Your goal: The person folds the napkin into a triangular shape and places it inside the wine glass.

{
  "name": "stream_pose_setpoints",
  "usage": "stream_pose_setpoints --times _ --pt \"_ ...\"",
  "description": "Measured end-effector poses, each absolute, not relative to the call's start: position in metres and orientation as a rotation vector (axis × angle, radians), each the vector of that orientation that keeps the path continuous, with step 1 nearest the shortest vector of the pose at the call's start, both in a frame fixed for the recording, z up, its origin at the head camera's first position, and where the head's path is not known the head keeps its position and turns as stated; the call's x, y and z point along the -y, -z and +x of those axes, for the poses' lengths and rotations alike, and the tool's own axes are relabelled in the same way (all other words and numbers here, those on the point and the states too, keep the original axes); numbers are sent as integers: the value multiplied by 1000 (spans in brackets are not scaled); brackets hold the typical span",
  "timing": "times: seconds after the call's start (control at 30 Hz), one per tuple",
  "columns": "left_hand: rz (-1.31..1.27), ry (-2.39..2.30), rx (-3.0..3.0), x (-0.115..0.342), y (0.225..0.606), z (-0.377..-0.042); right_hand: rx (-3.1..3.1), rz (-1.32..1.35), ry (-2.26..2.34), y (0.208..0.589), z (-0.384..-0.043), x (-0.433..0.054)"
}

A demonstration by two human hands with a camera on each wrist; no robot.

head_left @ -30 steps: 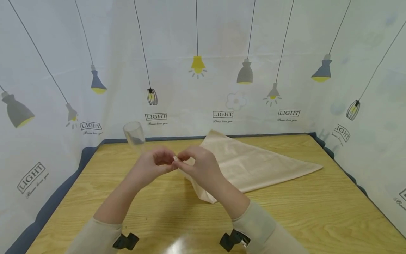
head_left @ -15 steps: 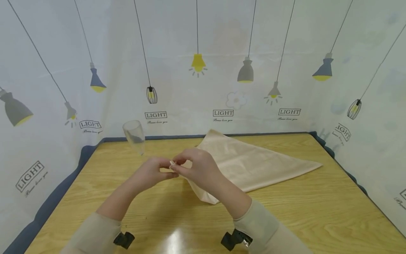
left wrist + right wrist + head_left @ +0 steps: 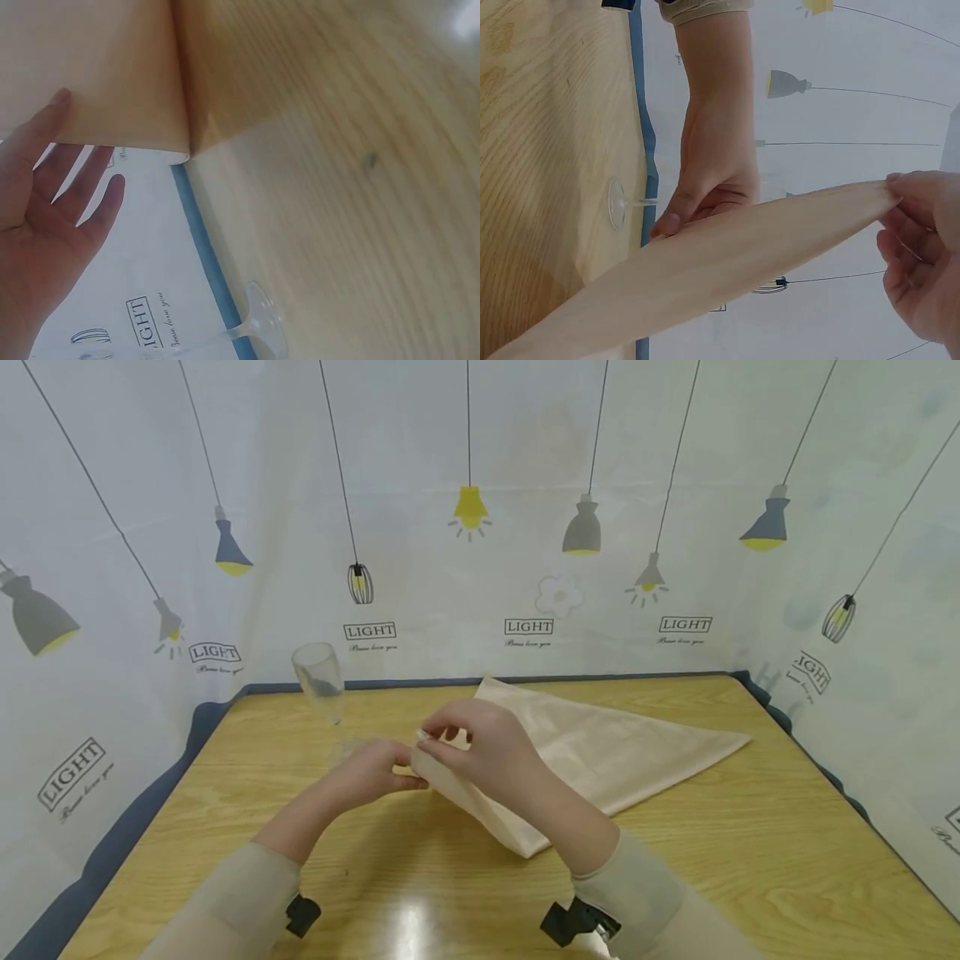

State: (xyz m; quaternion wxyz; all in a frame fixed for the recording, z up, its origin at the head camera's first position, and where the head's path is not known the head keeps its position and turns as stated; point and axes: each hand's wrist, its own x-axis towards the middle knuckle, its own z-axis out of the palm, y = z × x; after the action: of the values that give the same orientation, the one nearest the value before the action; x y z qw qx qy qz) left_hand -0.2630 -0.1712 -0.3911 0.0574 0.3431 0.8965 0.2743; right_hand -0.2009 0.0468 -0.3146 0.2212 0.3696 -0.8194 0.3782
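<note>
A beige cloth napkin (image 3: 600, 747), folded to a long triangle, lies partly on the table with its left end raised. My right hand (image 3: 491, 743) pinches the raised corner between thumb and fingertips. Lower on the same end, my left hand (image 3: 371, 772) holds the napkin's edge. In the left wrist view the left thumb lies over the napkin (image 3: 97, 67), with the other fingers fairly straight and partly behind it. The right wrist view has the napkin (image 3: 705, 270) stretched as a narrow strip, the right hand (image 3: 930, 247) at its tip.
A clear stemmed glass (image 3: 320, 672) stands upright behind my left hand, at the table's back left. White printed curtain (image 3: 435, 602) encloses the back and sides. The wooden table (image 3: 420, 877) has a dark blue border along its edge.
The right hand has shifted slightly right and up with the corner. The left hand has slid down along the edge, apart from the right fingertips. The napkin's near fold has moved right.
</note>
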Motion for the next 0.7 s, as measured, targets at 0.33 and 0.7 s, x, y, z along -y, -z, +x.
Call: stream_pose_setpoints --times 0.33,0.7 --pt "1046 -708 -2703 160 406 -276 2454 600 -1568 298 -186 -56" --pt "1120 -608 -2688 144 417 -285 2462 503 -1532 288 -179 -75"
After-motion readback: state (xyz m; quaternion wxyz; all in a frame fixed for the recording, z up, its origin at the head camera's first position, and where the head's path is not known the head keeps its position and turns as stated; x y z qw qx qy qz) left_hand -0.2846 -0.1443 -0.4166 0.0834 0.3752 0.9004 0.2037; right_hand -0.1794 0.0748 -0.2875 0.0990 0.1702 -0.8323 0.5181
